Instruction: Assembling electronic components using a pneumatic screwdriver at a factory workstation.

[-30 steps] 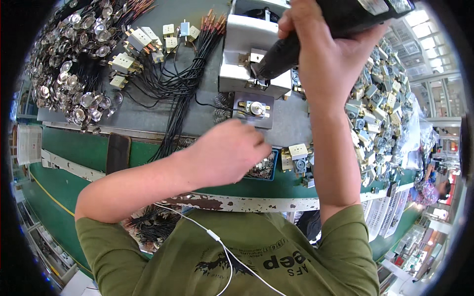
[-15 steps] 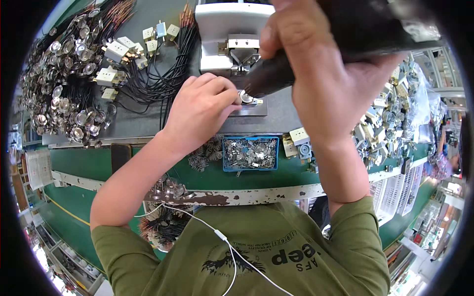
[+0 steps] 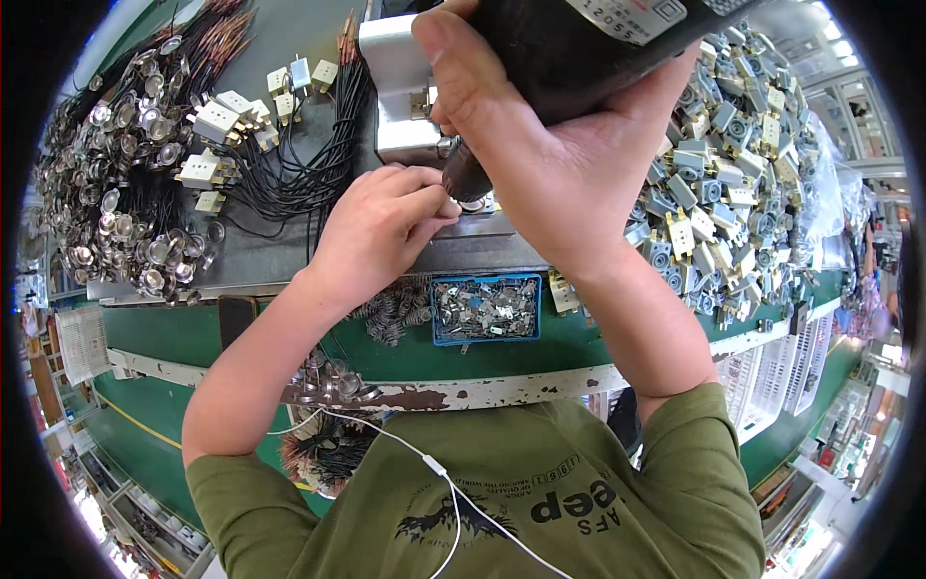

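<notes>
— Swung steeper since half a second ago, the black power tool is being held with its long axis running from about half past seven up to half past one; earlier, nearer two o'clock was being pointed at by its thick end.

— Which end is being aimed at the work?

— Its narrow nose is being aimed down toward half past seven, just above a round metal part, which is being partly hidden by it. Beneath that part, a metal block is being seen.

— And how are the fingers being kept?

— Around the tool's body the right hand is being wrapped, its far fingers mostly being hidden. By the left hand, at about half past eight from the nose, narrowly bunched fingertips are being kept just beside the part; whether anything is being pinched cannot be told.

— What is being shown round about?

— From the block, a blue tray of small metal pieces is being seen at six o'clock, springs at half past seven. From the part, a white machine frame is being shown at eleven, black wires at ten, heaped plug-shaped pieces at three.
</notes>
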`<state>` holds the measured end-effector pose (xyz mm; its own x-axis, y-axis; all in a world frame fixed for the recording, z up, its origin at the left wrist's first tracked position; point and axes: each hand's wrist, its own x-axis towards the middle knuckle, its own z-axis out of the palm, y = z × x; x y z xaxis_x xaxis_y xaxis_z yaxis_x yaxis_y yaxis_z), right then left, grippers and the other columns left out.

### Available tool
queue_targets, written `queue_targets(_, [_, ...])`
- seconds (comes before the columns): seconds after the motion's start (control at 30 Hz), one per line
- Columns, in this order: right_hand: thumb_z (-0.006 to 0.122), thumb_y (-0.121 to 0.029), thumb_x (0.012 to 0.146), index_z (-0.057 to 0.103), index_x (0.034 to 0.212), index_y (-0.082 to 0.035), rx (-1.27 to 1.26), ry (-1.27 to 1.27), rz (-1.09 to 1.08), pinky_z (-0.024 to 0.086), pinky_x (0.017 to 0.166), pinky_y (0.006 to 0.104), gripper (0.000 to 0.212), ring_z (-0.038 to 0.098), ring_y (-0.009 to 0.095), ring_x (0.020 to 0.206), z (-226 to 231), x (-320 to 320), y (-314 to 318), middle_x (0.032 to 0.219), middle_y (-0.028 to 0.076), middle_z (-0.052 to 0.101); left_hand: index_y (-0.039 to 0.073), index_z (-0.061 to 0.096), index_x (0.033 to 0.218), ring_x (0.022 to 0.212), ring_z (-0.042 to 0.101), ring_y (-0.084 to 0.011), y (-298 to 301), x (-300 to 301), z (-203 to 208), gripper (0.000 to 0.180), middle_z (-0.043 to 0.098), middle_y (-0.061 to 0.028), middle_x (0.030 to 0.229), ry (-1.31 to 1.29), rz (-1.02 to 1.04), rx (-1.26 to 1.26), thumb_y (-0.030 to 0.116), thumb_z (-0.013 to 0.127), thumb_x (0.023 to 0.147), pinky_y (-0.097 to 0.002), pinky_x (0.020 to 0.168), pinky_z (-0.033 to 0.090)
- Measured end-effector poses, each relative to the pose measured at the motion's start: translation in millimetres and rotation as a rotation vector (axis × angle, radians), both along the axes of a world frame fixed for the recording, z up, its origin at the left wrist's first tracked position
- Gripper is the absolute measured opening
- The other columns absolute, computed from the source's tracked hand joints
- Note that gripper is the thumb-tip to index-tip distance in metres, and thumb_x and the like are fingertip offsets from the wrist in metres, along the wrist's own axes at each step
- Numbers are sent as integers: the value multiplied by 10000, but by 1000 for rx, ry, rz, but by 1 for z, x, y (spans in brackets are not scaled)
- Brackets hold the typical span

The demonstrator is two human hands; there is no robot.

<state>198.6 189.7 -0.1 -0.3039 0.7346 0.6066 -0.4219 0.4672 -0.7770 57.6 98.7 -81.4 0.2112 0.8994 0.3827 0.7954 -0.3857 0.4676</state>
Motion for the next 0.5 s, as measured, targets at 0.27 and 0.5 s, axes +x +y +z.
queue_targets(0.27, [775, 15, 848, 280, 1504, -1, 133, -18, -11, 567, 887, 341, 822, 639, 214, 1099, 14, -7, 2, 1256, 147, 554, 65, 672, 889, 929, 637, -304, 0, -3, -2, 118, 671, -79, 993, -27, -24, -35, 52, 742, 795, -424, 834, 518])
queue_targets(0.5, [786, 12, 873, 396, 1312, -38, -117, -110, 307, 582, 723, 292, 589, 682, 151, 823, 12, -14, 11, 961, 86, 669, 44, 587, 1073, 950, 640, -349, 1, 4, 5, 286, 653, -139, 962, -69, 172, -245, 201, 744, 892, -454, 834, 532])
